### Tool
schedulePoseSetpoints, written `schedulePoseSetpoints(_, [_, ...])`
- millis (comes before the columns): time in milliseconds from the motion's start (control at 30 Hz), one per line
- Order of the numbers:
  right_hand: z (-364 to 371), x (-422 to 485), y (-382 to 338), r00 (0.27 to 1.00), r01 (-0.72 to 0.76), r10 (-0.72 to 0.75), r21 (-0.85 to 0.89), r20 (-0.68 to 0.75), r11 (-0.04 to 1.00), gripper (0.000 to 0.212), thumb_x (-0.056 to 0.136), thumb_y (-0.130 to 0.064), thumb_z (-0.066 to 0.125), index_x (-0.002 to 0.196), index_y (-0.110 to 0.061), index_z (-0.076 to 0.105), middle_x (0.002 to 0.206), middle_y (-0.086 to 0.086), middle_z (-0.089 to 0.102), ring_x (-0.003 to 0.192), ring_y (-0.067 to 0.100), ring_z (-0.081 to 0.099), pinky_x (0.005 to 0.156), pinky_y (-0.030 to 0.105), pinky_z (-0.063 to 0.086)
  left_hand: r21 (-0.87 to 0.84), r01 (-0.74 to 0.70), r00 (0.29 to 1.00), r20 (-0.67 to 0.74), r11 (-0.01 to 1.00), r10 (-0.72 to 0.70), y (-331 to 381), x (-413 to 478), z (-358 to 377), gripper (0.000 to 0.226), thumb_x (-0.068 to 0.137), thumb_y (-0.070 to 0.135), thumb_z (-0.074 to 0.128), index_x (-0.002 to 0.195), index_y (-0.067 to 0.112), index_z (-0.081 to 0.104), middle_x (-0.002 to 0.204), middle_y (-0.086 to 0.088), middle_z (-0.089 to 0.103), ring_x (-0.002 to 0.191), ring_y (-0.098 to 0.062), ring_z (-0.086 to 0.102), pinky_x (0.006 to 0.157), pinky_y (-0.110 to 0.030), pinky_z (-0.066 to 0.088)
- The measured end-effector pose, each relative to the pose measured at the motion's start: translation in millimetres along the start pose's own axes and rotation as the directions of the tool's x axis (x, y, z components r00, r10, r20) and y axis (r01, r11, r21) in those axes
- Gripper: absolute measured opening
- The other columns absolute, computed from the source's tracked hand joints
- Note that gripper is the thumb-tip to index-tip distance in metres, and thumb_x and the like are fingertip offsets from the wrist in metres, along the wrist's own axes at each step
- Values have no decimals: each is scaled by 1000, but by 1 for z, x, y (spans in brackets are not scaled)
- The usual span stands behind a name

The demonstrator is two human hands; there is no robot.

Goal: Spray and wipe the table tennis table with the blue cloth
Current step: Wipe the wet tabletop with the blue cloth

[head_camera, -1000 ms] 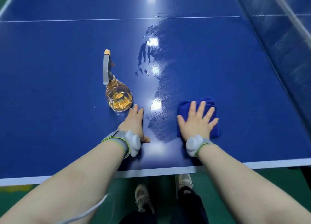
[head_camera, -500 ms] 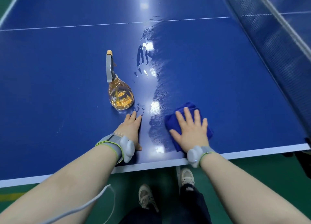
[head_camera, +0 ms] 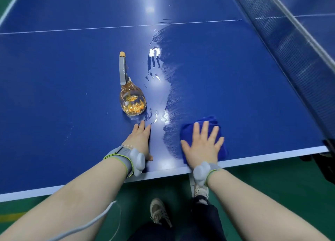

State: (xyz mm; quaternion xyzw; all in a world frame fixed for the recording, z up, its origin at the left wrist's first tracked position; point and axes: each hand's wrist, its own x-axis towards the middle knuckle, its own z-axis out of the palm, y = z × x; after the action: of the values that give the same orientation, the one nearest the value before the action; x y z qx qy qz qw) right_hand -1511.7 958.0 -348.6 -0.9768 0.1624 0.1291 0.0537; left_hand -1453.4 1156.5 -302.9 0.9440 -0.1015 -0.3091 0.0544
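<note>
Pressing cloth point(head_camera: 213, 122) flat with right hand point(head_camera: 202, 146), fingers spread, near table point(head_camera: 54, 96) edge.
Left hand point(head_camera: 139, 141) rests open, palm down; bottle point(head_camera: 132, 99) stands just beyond its fingertips.

Blue cloth, spray bottle and wet blue table.

The blue cloth point(head_camera: 220, 146) is lying flat and folded under the fingers point(head_camera: 205, 130) of the right hand point(head_camera: 202, 147), and its far edge is peeking out just past the fingertips. The spray bottle point(head_camera: 131, 97) is standing upright just beyond the fingers point(head_camera: 143, 127) of the left hand point(head_camera: 138, 143), not touching them; it is round and see-through, with yellow liquid inside and a grey sprayer with an orange tip. The table tennis table point(head_camera: 54, 96) is shining wet between the two hands, with streaky wipe marks stretching away past the fingertips.
</note>
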Motion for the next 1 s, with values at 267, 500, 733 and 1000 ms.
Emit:
schedulePoseSetpoints(267, [18, -23, -20, 946, 324, -323, -44, 31, 945, 78, 80, -69, 32, 145, -27, 45, 155, 7, 37, 139, 45, 34, 106, 69, 28, -31, 1, 1000, 27, 1000, 0, -3, 3, 0, 122, 66, 31, 85, 153, 16, 0, 159, -2, -15, 147, -24, -12, 118, -43, 18])
schedulePoseSetpoints(500, [-1, 3, 83, 998, -47, 46, -21, -45, 999, 75, 90, -71, 27, 155, -36, 13, 165, -3, 3, 150, 35, 2, 116, 59, 7, -66, -32, 999, 20, 997, 33, -9, 1, 2, 119, 70, 31, 83, 153, 18, -2, 159, -2, -15, 147, -24, -12, 118, -42, 19])
schedulePoseSetpoints(733, [-9, 9, 76, 925, -378, 380, 106, 2, 920, 79, 94, -65, 25, 157, -22, 4, 164, 8, -4, 148, 43, -6, 114, 66, 5, -28, -69, 997, 27, 997, 70, -18, -3, 0, 111, 76, 32, 78, 153, 20, -1, 160, -1, -13, 148, -22, -9, 118, -39, 19])
schedulePoseSetpoints(1000, [17, -27, -46, 993, 120, -120, -8, 15, 993, 85, 86, -66, 36, 153, -15, 29, 159, 18, 22, 143, 52, 17, 108, 69, 10, 109, -63, 997, -44, 992, 68, -36, -7, -6, 91, 80, 41, 71, 151, 27, 16, 160, -1, 5, 147, -26, 4, 112, -42, 26])
